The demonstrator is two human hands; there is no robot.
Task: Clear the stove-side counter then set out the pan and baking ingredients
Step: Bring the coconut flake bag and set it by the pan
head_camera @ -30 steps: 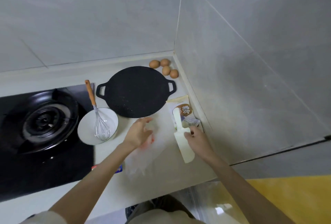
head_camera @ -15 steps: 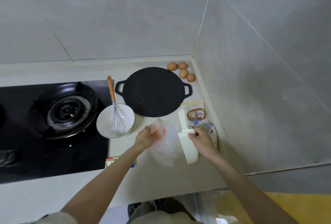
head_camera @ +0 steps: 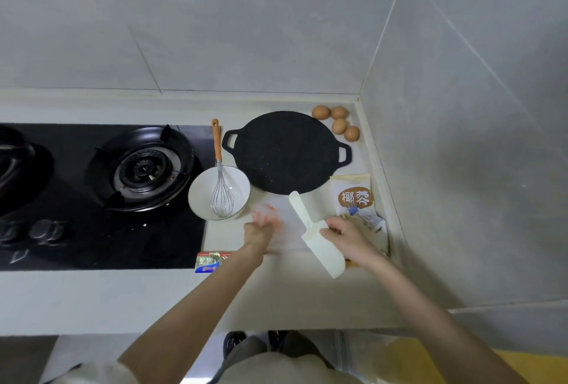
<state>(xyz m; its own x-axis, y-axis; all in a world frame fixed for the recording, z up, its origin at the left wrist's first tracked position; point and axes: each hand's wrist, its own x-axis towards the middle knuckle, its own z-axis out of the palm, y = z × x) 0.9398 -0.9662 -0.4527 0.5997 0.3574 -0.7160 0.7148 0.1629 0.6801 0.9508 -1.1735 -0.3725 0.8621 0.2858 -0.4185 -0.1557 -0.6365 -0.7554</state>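
The black two-handled pan [head_camera: 285, 150] lies flat on the counter near the corner. Several brown eggs [head_camera: 338, 122] sit behind it by the wall. A bag of coconut flour [head_camera: 356, 196] lies to the pan's right front. My left hand [head_camera: 259, 231] is closed on a blurred clear plastic bag [head_camera: 276, 224] with an orange mark, just right of the bowl. My right hand [head_camera: 347, 236] grips a white spatula [head_camera: 319, 242] at its neck, partly covering the flour bag's lower end.
A white bowl [head_camera: 199, 196] with an orange-handled whisk [head_camera: 222, 196] stands beside the black gas hob [head_camera: 144, 168]. A foil butter packet [head_camera: 209, 262] lies at the hob's front corner. Tiled walls close the counter at the back and right.
My left hand has bunched the clear bag and lifted it off the counter toward the bowl. My right hand stays on the spatula. The view has swung left toward the hob.
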